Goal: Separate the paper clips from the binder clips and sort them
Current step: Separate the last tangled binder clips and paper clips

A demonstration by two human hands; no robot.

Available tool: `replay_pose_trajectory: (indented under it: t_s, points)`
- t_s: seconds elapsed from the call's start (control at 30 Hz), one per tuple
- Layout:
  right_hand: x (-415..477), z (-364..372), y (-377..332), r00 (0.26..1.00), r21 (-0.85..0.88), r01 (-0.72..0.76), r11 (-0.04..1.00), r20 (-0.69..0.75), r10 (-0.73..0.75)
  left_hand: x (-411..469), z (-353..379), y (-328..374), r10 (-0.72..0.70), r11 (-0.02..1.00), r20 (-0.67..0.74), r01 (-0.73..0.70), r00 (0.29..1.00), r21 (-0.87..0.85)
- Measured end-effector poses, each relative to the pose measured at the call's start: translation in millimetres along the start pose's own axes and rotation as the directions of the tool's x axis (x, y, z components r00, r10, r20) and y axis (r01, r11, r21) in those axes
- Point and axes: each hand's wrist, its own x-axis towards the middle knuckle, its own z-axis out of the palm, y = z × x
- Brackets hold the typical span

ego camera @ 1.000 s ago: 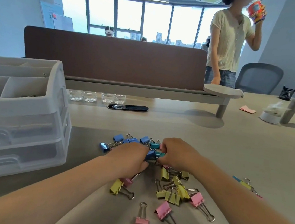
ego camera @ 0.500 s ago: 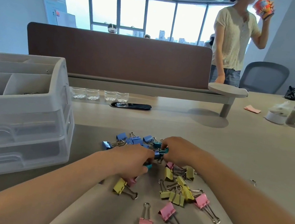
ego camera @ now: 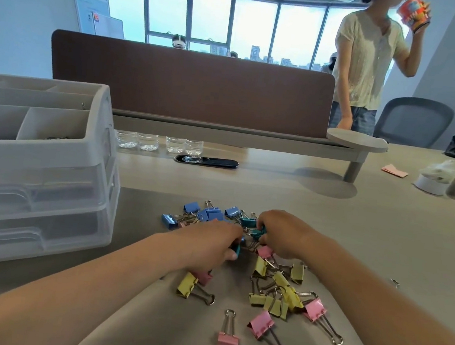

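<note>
The left hand [ego camera: 209, 248] is curled round a teal clip [ego camera: 237, 249], and the right hand [ego camera: 284, 234] pinches a second teal clip [ego camera: 256, 233], both at the far side of the binder clip pile [ego camera: 278, 291] on the counter [ego camera: 384, 232].

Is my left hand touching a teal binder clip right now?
Touching. In the head view the left hand pinches a teal binder clip between thumb and fingers.

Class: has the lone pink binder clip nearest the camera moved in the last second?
No. The pink binder clip keeps its place against the drawer organiser; only the camera shifted.
</note>
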Motion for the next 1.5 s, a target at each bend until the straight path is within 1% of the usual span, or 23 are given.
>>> replay_pose_trajectory:
  t_s: [0.2,0.47,0.6,0.73,0.9,0.97,1.17,1.3,1.5]
  points:
    - [-3.9,-5.7,-2.2,0.997,0.079,-0.024,0.997,-0.066,0.029,1.8,-3.4,5.2,-0.045,0.998,-0.072,0.041,0.996,-0.056]
    - [-4.7,-9.8,-1.1,0.996,0.162,-0.004,0.987,-0.09,0.019,2.9,-4.0,5.3,-0.078,0.993,-0.075,0.07,0.994,-0.097]
    - [-6.6,-9.4,-1.9,0.999,0.15,0.014,0.989,-0.033,-0.009,3.5,-2.8,6.0,-0.088,0.993,-0.095,0.08,0.992,-0.087]
    - [-3.2,-10.4,-6.7,1.0,0.116,0.019,0.993,-0.013,-0.018,3.9,-3.3,6.6,-0.092,0.994,-0.093,0.085,0.991,-0.074]
    - [4.8,-8.7,-12.9,0.993,0.048,0.012,0.999,0.119,-0.018,2.2,-6.2,1.6,-0.087,0.995,-0.081,0.082,0.993,-0.054]
    - [5.8,-8.6,-13.7,0.991,0.007,0.011,1.0,0.134,-0.012,2.0,-6.3,1.9,-0.083,0.996,-0.079,0.08,0.993,-0.051]
    - [14.0,-3.9,-16.7,0.992,-0.117,0.026,0.993,0.129,-0.011,3.0,-3.7,0.7,-0.065,0.997,-0.068,0.062,0.996,-0.052]
    - [11.7,-3.3,-16.1,0.991,-0.134,0.042,0.99,0.133,-0.024,2.8,-4.2,-0.8,-0.056,0.996,-0.065,0.051,0.996,-0.073]
    - [3.4,-4.7,-18.4,0.998,-0.112,0.033,0.993,0.053,-0.027,1.6,-4.0,-3.4,-0.047,0.995,-0.09,0.038,0.995,-0.092]
